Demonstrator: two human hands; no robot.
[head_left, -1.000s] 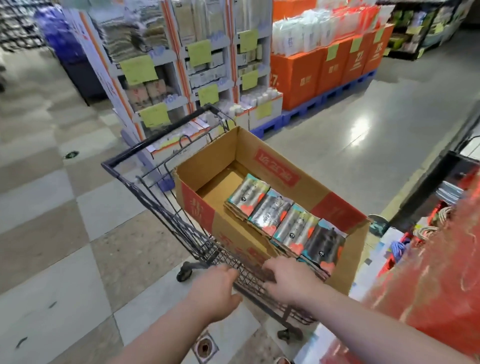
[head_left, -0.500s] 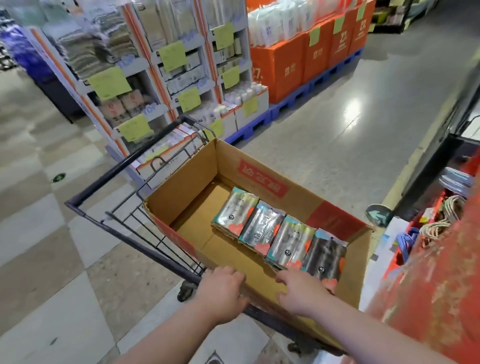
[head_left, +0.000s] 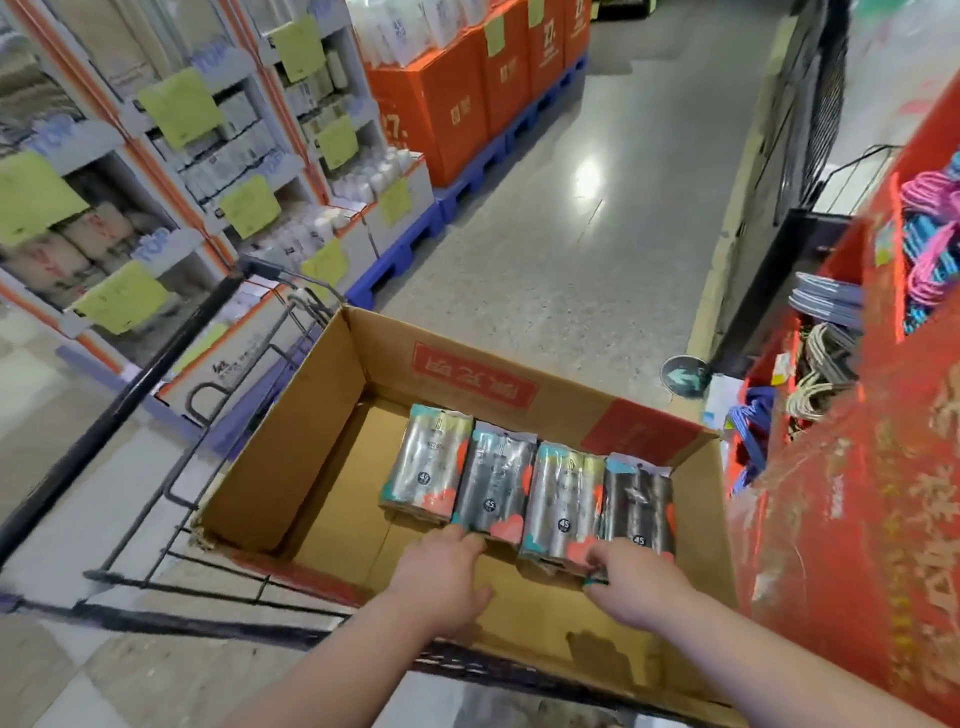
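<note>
An open cardboard box (head_left: 291, 457) sits in a black wire shopping cart (head_left: 156, 364). Inside it, several silver wrapped packs lie side by side in a row. My left hand (head_left: 441, 577) reaches into the box, and its fingertips touch the near end of the second pack (head_left: 496, 483). My right hand (head_left: 634, 582) is beside it, with its fingers curled round the near end of the rightmost pack (head_left: 639, 499). The third pack (head_left: 563, 499) lies between the two hands. The leftmost pack (head_left: 426, 462) is untouched.
A red display stand (head_left: 857, 519) with coloured hangers (head_left: 930, 260) stands tight against the cart's right side. Shelves with yellow-green price cards (head_left: 182, 109) line the left. Orange cartons (head_left: 467, 88) sit on a blue pallet further back. A grey aisle floor (head_left: 571, 260) stretches ahead.
Both hands have left the cart's near rim and moved forward into the box, onto the near ends of the packs. The view has come closer over the box.
</note>
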